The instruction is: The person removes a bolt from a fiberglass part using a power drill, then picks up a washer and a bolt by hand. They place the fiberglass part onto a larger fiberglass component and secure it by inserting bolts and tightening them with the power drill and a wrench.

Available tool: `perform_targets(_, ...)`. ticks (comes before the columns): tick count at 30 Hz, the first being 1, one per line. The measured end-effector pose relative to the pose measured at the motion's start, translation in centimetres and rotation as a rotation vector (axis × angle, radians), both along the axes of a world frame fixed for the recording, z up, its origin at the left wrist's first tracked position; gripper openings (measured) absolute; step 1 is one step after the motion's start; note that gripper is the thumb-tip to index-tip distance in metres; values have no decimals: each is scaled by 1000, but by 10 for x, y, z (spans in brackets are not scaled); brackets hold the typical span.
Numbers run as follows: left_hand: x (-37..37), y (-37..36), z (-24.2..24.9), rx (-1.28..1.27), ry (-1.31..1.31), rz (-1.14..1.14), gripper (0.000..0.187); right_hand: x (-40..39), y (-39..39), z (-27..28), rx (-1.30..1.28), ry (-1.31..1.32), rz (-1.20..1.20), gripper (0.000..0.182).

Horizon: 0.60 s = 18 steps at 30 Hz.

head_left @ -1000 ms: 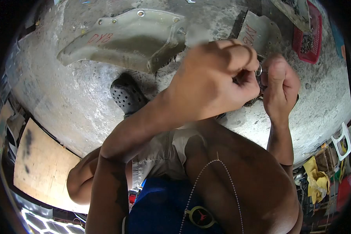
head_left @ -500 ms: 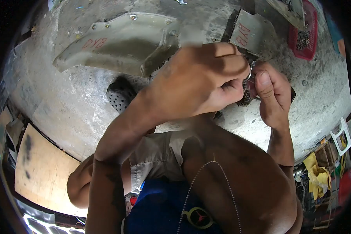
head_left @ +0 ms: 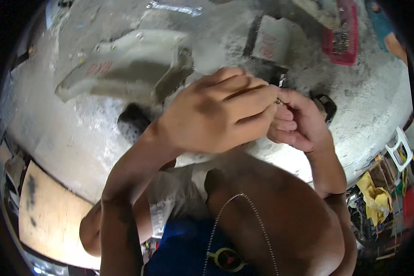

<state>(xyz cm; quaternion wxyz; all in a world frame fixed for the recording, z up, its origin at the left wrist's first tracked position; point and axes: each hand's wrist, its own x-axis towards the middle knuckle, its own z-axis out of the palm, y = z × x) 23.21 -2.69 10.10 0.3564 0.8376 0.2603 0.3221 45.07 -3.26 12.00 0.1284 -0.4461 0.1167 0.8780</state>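
My left hand (head_left: 221,110) is closed, its back toward me and its fingers curled down in front of my body. Its fingertips meet those of my right hand (head_left: 301,119), which is closed too, with its fingers bent inward. A small metal piece (head_left: 278,101) shows where the two sets of fingertips touch; most of it is covered, so its kind cannot be made out. Beyond my hands lies a curved metal panel (head_left: 124,69) with red lettering. A smaller metal plate (head_left: 270,41), also marked in red, lies past my right hand.
A wrench (head_left: 175,8) lies on the concrete floor (head_left: 46,138) at the far side. A pink basket (head_left: 349,55) of small metal hardware stands at the upper right. Another person's arm (head_left: 394,46) is at the right edge. A wooden board (head_left: 55,216) lies at lower left.
My hands have drawn slightly closer and shifted left, fingertips together. The right fingers have curled in. The view has moved, bringing more of the wrench into sight.
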Motion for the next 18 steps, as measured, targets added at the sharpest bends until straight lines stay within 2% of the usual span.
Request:
perform_targets(1, 4, 4, 0, -23, -26, 28, 34, 4, 2, 1, 62, -112, 1, 47)
perform_targets(2, 0, 10, 2, -50, -9, 2, 39, 12, 4, 0, 275, -221, 22, 47)
perform_targets(3, -5, 9, -3, -37, 103, 72, 45, 29, 7, -10, 415, -244, -39, 48)
perform_targets(5, -19, 21, -23, -75, 72, 320, 53, 66, 25, -25, 608, -314, -364, 48)
perform_targets(7, -55, 49, -17, -198, 272, 401, 58, 83, 49, -29, 590, -649, -583, 46)
perform_targets(8, -77, 60, -30, -144, 321, 388, 52, 87, 45, -31, 574, -635, -592, 46)
perform_targets(9, -100, 71, -45, -88, 370, 374, 48, 92, 42, -33, 640, -775, -416, 44)
perform_targets(10, -123, 79, -53, -75, 543, 324, 47, 98, 41, -37, 713, -902, -234, 43)
perform_targets(11, -142, 85, -60, -61, 724, 280, 46, 114, 29, -50, 910, -1040, 160, 38)
perform_targets(12, -160, 88, -78, -148, 740, 235, 47, 129, 9, -62, 1095, -1139, 564, 35)
perform_targets(13, -185, 86, -86, -240, 768, 193, 47, 131, -8, -63, 1083, -1204, 947, 19)
perform_targets(14, -188, 87, -79, -348, 759, 191, 42, 113, -24, -54, 1167, -1238, 1135, 21)
perform_targets(15, -179, 89, -74, -453, 742, 191, 38, 135, -47, -64, 1314, -1078, 1401, 49)
perform_targets(16, -182, 91, -66, -446, 788, 196, 38, 145, -73, -70, 1496, -1014, 1645, 66)
perform_targets(17, -181, 95, -61, -525, 718, 82, 30, 129, -84, -60, 1444, -982, 1741, 81)
perform_targets(18, -181, 101, -58, -603, 635, -37, 22, 127, -99, -71, 1469, -1020, 1578, 81)
